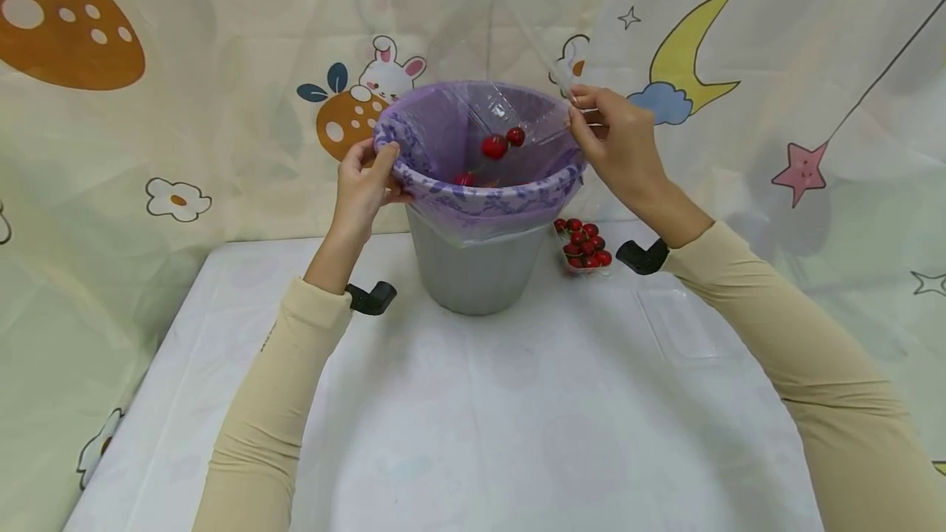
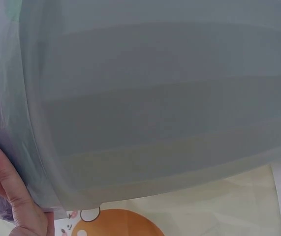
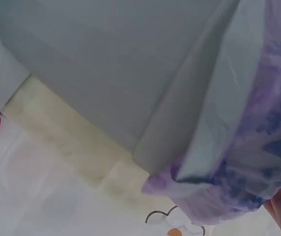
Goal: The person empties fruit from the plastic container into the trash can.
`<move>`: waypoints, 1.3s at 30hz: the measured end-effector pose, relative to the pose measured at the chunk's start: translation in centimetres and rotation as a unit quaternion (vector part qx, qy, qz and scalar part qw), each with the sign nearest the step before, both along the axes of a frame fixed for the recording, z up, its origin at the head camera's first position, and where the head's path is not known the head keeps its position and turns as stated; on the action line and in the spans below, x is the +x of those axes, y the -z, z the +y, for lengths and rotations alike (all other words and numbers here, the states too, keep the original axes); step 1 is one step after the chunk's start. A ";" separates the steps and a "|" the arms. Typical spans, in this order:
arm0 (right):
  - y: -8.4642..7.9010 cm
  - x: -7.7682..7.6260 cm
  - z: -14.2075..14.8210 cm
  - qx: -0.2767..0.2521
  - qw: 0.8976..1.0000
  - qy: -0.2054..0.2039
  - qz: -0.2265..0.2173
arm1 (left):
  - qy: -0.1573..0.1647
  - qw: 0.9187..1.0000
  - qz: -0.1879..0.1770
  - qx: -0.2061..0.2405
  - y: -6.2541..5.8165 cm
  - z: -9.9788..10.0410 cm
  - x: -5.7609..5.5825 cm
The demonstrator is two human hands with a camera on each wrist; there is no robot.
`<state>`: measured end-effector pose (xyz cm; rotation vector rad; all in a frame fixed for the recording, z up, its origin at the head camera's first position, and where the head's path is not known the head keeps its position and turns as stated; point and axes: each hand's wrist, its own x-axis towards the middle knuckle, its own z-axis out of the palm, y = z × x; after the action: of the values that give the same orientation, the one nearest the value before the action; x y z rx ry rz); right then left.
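Note:
A grey trash can (image 1: pixel 473 269) stands tilted toward me, its rim covered by a purple patterned bin liner (image 1: pixel 488 202). My left hand (image 1: pixel 364 183) grips the covered rim at the left, thumb on top; the left wrist view shows its fingers (image 2: pixel 5 172) against the liner. Above the can's right side, my right hand (image 1: pixel 617 130) pinches a clear plastic bag (image 1: pixel 532 48) that reaches up and over the opening. Red cherries (image 1: pixel 494 146) show in the can's mouth, but whether they lie in the clear bag I cannot tell. More red shows low behind the rim.
Right of the can stands a clear tray of cherries (image 1: pixel 586 246). A clear plastic lid (image 1: pixel 680 325) lies flat on the white table (image 1: pixel 473 433), near my right forearm. A cartoon-printed cloth (image 1: pixel 244 105) hangs close behind the can.

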<state>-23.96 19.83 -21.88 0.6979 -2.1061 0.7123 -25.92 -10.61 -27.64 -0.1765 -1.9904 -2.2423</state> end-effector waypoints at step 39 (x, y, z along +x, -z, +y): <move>-1.8 2.6 5.5 -0.497 0.793 -0.108 -0.335 | 0.004 1.000 0.002 0.005 0.1 -0.1 0.2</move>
<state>-21.31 25.30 -20.10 0.0528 -1.7945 2.2240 -25.75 -10.67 -27.73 -0.1892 -1.9785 -2.2551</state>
